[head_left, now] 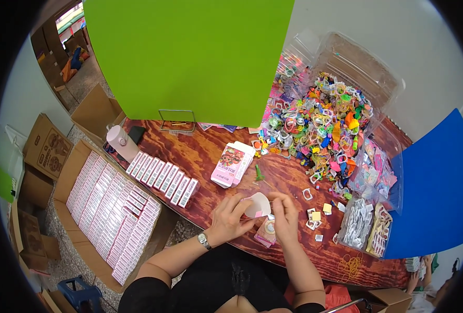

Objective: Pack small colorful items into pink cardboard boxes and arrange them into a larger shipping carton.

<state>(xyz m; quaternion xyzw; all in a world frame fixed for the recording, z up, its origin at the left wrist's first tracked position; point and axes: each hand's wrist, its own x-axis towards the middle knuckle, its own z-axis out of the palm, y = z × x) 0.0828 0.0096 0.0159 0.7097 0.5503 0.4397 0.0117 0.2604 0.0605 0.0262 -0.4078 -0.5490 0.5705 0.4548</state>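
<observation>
**Both hands on one little open carton, mid-table**

So the white carton (257, 202) is right around the middle of the frame, a bit below center, sitting between the two hands with its open end facing up at the camera. The left hand (228, 217) is clamped on its left side, fingers curled over the far edge and thumb underneath. The right hand (285, 216) is up against the right edge, thumb and fingers close together, but I honestly can't tell if they're pinching the rim or just touching it.

Pose-wise, the left forearm slants up from the lower left, with a wristwatch (204, 241) on it, and the right one comes up steeply from the lower right of center. Pink packets (266, 232) lie on the table (304, 255) just below the carton, and pink boxes (231, 166) lie a little above the left hand.
</observation>
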